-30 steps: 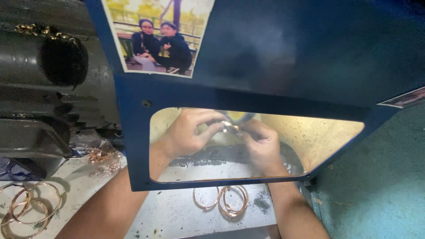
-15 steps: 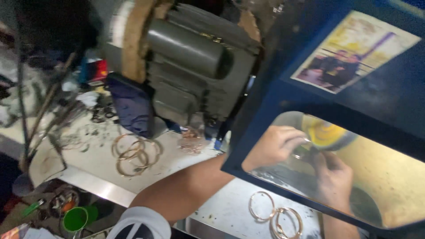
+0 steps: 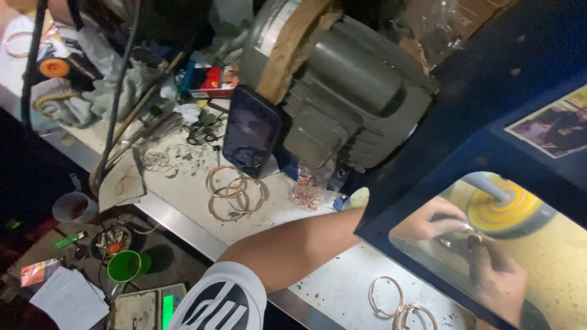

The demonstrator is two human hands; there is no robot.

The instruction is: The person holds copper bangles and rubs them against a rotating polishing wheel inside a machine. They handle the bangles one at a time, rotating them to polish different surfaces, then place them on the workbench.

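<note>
Both my hands are inside a blue box (image 3: 465, 153) and show through its clear window. My left hand (image 3: 431, 220) has its fingers pinched on a small shiny metal piece (image 3: 469, 234), just below a yellow buffing wheel (image 3: 512, 209). My right hand (image 3: 500, 280) comes up from below and grips the same piece with its fingertips. My left forearm (image 3: 299, 244) crosses the bench into the box. The piece is too small to tell its shape.
A grey electric motor (image 3: 348, 91) stands behind the box, with a dark phone (image 3: 251, 131) leaning on it. Copper bangles (image 3: 233, 193) lie on the bench; more bangles (image 3: 397, 302) lie near the box. A bag of copper bits (image 3: 306, 188), cables, tools and a green cup (image 3: 125, 266) are at the left.
The view has swung left and tilted, bringing the motor, phone and cluttered bench into sight. Both hands stay inside the box on the small piece near the wheel.
</note>
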